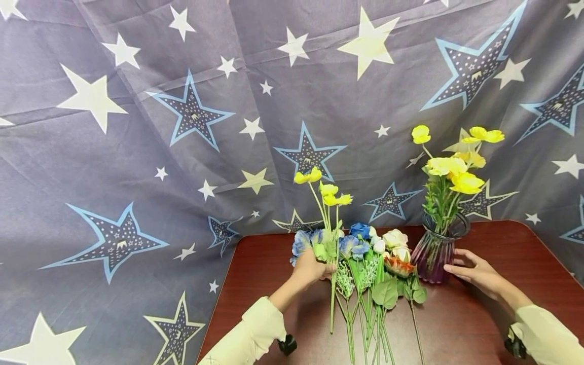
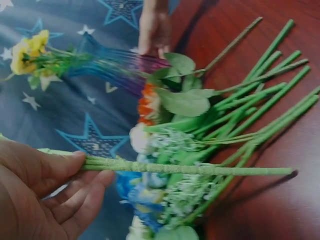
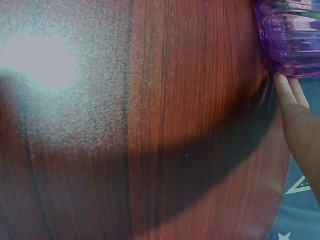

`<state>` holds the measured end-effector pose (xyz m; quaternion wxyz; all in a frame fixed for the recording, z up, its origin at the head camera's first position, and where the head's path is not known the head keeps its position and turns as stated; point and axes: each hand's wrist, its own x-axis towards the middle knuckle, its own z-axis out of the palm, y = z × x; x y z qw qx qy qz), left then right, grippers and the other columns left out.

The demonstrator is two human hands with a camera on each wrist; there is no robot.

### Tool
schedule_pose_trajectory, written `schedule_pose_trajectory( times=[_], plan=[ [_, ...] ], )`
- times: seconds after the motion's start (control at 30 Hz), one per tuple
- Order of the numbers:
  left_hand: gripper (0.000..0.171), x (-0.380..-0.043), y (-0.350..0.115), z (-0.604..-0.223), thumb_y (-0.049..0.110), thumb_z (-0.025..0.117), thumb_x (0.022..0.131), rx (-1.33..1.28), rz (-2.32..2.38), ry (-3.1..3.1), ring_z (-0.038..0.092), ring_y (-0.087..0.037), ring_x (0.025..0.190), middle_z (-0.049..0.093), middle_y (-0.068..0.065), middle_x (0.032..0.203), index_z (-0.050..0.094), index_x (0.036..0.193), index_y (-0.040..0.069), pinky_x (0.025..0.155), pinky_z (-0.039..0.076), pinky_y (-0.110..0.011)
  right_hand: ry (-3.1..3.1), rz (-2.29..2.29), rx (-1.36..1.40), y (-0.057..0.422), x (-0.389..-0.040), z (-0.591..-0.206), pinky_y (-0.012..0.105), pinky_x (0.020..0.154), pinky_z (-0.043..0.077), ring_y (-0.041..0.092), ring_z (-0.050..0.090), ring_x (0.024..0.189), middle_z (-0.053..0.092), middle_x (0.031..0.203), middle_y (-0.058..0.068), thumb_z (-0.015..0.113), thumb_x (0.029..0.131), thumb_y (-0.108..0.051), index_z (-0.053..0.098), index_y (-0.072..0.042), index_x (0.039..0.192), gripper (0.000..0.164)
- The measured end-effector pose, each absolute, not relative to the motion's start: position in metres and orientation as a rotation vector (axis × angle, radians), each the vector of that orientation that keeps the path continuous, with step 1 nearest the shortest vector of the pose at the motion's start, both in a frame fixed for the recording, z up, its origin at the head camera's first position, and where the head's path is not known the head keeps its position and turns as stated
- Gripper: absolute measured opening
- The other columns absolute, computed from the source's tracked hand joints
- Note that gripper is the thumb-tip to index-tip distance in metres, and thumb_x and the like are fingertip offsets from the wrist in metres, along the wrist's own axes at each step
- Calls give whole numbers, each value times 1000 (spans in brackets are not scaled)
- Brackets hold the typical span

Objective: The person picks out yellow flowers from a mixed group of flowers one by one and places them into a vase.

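My left hand (image 1: 308, 267) pinches the green stem (image 2: 200, 170) of a yellow artificial flower (image 1: 329, 192) between thumb and fingers. Several small yellow blooms top the stem, and its cut end points down over the table. To the right stands a ribbed glass vase (image 1: 433, 256), clear above and purple below, with yellow flowers (image 1: 456, 167) and green leaves in it. The right hand (image 1: 478, 278) is at the vase's lower right side; its straight fingers (image 3: 287, 95) touch the purple glass near the base.
Blue irises (image 1: 353, 247), white roses (image 1: 395, 238), an orange bloom (image 1: 399, 266) and leafy stems lie in a row on the reddish-brown table (image 1: 493, 243), between left hand and vase. A grey star-print cloth (image 1: 150, 167) hangs behind the table.
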<state>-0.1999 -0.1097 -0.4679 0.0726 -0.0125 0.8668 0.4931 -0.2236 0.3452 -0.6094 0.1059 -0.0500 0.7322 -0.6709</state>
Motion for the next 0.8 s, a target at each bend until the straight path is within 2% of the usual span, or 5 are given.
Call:
schedule_pose_trajectory(
  times=[0.17, 0.3, 0.4, 0.57, 0.8],
  plan=[
    [21, -207, -108, -453, 18, 86, 83, 134, 1372, 2771, 62, -14, 55, 71, -9, 65, 72, 77, 3, 53, 45, -24, 2171, -1956, -142, 345, -224, -610, 22, 83, 58, -5, 64, 99, 62, 108, -23, 67, 99, -11, 53, -36, 121, 36],
    [16, -210, -106, -442, 16, 85, 83, 304, 1352, 2846, 51, -9, 56, 69, -6, 67, 74, 79, 6, 54, 42, -23, 2178, -1945, -142, 345, -224, -610, 22, 83, 58, -5, 64, 99, 62, 108, -22, 67, 99, -11, 53, -35, 122, 36],
    [14, -213, -104, -434, 15, 85, 84, 398, 1391, 2842, 59, -13, 61, 73, -10, 72, 74, 83, 5, 58, 45, -23, 2180, -1945, -136, 344, -224, -610, 22, 83, 58, -5, 64, 99, 62, 108, -22, 67, 99, -12, 53, -35, 122, 36],
    [13, -219, -98, -420, 10, 81, 86, 602, 1463, 2808, 71, -22, 82, 76, -15, 87, 74, 93, 1, 72, 55, -24, 2181, -1945, -128, 344, -224, -608, 22, 83, 58, -5, 64, 98, 62, 107, -22, 68, 99, -12, 53, -34, 122, 36],
    [14, -227, -82, -401, 5, 72, 94, 782, 1668, 2594, 63, -7, 80, 75, -21, 99, 74, 105, -3, 73, 53, -20, 2204, -1918, -127, 343, -223, -607, 23, 84, 58, -6, 63, 99, 60, 109, -20, 68, 99, -15, 51, -32, 125, 36]
  ],
)
